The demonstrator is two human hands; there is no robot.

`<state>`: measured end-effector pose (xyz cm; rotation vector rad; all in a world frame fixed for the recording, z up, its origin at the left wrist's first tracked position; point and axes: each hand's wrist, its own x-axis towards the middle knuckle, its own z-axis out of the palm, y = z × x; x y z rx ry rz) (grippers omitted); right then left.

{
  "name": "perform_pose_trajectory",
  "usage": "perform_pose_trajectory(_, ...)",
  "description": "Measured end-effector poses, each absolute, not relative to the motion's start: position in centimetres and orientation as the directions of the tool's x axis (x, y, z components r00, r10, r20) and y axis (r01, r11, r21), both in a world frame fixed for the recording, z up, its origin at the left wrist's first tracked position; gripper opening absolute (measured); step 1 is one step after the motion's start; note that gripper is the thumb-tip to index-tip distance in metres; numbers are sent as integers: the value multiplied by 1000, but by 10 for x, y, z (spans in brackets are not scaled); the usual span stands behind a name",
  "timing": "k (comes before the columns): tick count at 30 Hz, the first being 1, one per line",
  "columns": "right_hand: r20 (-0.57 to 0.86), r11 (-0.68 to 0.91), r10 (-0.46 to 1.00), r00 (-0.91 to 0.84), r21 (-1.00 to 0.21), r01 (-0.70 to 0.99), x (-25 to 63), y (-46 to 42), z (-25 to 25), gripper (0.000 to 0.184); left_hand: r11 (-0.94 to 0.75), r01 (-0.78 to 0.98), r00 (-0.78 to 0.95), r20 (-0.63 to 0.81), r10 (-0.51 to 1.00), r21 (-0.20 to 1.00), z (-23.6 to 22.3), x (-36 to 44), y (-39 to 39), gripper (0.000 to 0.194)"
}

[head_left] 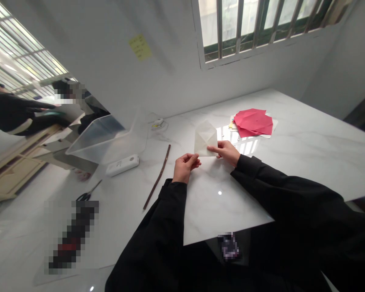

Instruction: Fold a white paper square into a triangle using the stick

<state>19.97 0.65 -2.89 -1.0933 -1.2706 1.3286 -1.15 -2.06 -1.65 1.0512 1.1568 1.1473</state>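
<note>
Above the white marbled table I hold up a small cream paper envelope (203, 140), its pointed flap raised at the top. My right hand (229, 153) pinches the envelope's lower right part, thumb across the front and fingers behind. At the lower left corner, my left hand (185, 166) has its thumb and fingertips closed on the envelope's edge. Beyond my right hand lies a pile of red paper envelopes (253, 123), with pale sheets showing beneath them.
Left of my left hand lies a thin brown stick (158, 178). Farther left are a white oblong device (122, 165), a clear plastic bin (100, 140) and scissors (86, 194). A yellow note (140, 47) sticks to the wall. Other people (15, 109) sit at the far left.
</note>
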Motion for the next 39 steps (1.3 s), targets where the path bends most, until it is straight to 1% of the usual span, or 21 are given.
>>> perform_pose_trajectory(5, 12, 5, 992, -125, -998, -56, 199, 5, -29, 49, 142, -73, 124, -132, 983, 987, -14, -14, -22, 54)
perform_pose_trajectory(8, -4, -13, 990, -141, -997, -69, 199, 4, -30, 48, 135, -86, 164, -119, 979, 987, -14, -14, -23, 51)
perform_pose_trajectory(10, -29, -48, 981, -190, -994, -94, 199, 3, -30, 48, 125, -113, 164, -106, 981, 986, -14, -13, -23, 50)
perform_pose_trajectory(12, -60, -88, 960, -274, -992, -94, 199, 2, -29, 46, 111, -137, 142, -92, 986, 984, -13, -13, -23, 55)
perform_pose_trajectory(16, -112, -124, 895, -433, -992, 0, 200, 1, -27, 42, 46, -188, 60, -35, 998, 981, -11, -14, -22, 67)
perform_pose_trajectory(18, -126, -118, 881, -456, -992, 47, 200, 1, -26, 40, 3, -205, 45, 6, 999, 979, -9, -15, -21, 67)
perform_pose_trajectory(20, -129, -105, 882, -454, -991, 78, 201, 2, -25, 37, -19, -205, 49, 29, 998, 979, -9, -16, -20, 58)
perform_pose_trajectory(23, -128, -85, 881, -455, -990, 112, 201, 3, -24, 32, -10, -198, 49, 21, 999, 980, -9, -17, -19, 47)
perform_pose_trajectory(26, -123, -67, 870, -477, -989, 133, 200, 2, -23, 32, 1, -203, 50, 10, 999, 979, -10, -17, -19, 43)
perform_pose_trajectory(29, -100, -30, 875, -473, -988, 152, 199, 1, -23, 34, 17, -222, 96, 4, 995, 975, -7, -16, -21, 41)
perform_pose_trajectory(33, -74, 7, 875, -479, -986, 165, 199, 1, -24, 40, 89, -266, 140, -53, 989, 960, -3, -15, -24, 44)
perform_pose_trajectory(39, -38, 75, 869, -494, -976, 207, 199, 2, -27, 46, 143, -317, 155, -97, 983, 938, -6, -15, -23, 57)
